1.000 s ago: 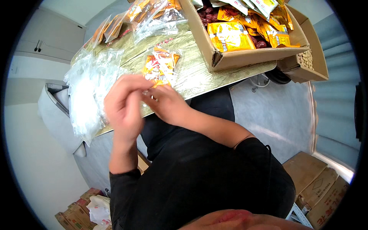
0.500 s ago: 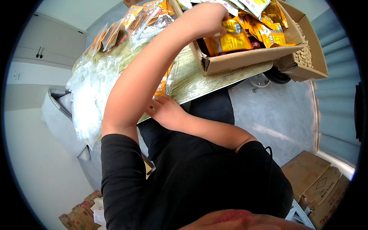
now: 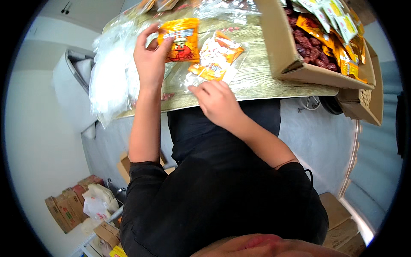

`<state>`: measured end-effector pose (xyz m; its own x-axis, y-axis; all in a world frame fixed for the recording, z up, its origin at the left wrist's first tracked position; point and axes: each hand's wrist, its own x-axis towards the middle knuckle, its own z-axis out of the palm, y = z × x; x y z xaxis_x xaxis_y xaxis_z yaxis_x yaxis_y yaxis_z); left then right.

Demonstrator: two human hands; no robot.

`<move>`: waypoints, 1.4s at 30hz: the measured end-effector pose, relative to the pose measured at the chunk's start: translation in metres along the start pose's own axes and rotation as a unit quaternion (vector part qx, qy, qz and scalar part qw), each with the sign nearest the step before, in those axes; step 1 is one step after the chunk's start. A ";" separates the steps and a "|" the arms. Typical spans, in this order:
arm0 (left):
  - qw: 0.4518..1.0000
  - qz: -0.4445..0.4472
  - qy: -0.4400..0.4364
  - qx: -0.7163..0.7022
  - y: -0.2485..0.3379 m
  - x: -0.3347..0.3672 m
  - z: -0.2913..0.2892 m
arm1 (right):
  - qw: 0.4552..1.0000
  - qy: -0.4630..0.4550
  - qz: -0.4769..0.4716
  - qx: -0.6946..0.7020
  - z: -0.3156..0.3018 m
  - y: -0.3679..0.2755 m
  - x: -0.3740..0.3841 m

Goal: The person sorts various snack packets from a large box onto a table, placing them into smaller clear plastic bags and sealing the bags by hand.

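Observation:
My left hand grips an orange snack packet by its left side, thumb in front, above the table. To its right a clear plastic bag lies flat with orange and white packets in or under it. My right hand is at the bag's near edge, its fingers curled together on the plastic; the exact hold is partly hidden. Beyond it at the right stands a cardboard box with dark red dried dates, more orange packets and white-green sachets.
A pile of empty clear bags covers the table's left end. Filled bags lie at the far edge. Behind the date box another carton holds peanuts in their shells. A grey chair stands left of the table, cartons on the floor.
My left hand has come back from the box at the right to the left of the bag, bringing the orange packet. My right hand stays near the bag's edge. The view has shifted.

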<state>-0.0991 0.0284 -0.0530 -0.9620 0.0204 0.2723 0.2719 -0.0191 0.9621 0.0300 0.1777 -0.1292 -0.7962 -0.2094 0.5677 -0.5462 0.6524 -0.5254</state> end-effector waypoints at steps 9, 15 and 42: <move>0.950 -0.171 -0.029 0.259 -0.013 -0.021 -0.109 | 0.994 -0.009 0.021 -0.109 -0.002 -0.011 0.014; 0.880 -0.275 -0.199 0.333 0.010 -0.001 -0.114 | 0.990 -0.040 0.027 -0.133 0.003 -0.017 0.023; 0.882 -0.330 0.042 -0.334 -0.004 -0.118 -0.044 | 0.989 -0.002 0.052 -0.139 -0.011 -0.029 0.045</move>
<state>0.0120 -0.0176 -0.0895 -0.9112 0.1746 -0.3731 -0.3968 -0.6157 0.6808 0.0132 0.1573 -0.0816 -0.8459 -0.1329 0.5166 -0.3687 0.8455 -0.3863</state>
